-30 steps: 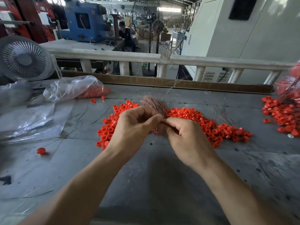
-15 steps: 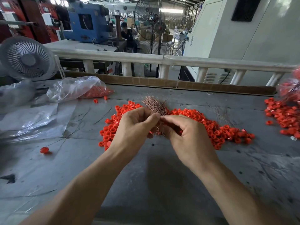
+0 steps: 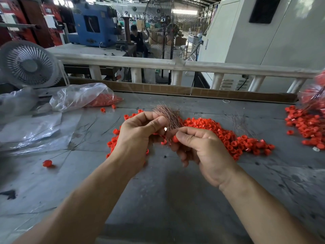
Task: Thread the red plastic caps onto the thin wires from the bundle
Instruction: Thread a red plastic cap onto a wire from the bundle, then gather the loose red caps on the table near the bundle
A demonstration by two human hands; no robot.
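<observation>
Left hand (image 3: pixel 139 138) grips bristly copper wire bundle (image 3: pixel 167 115) | right hand (image 3: pixel 202 152) pinches round red cap (image 3: pixel 174 139)

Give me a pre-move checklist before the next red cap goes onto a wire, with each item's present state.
1. Wire bundle held in the left hand: ok.
2. Red cap pinched at the right hand fingertips: ok.
3. Single wire separated from the bundle: cannot tell, strands too fine.
4. Cap's hole facing the wire end: cannot tell.
5. Supply of loose caps on the table beyond the hands: ok.
</observation>
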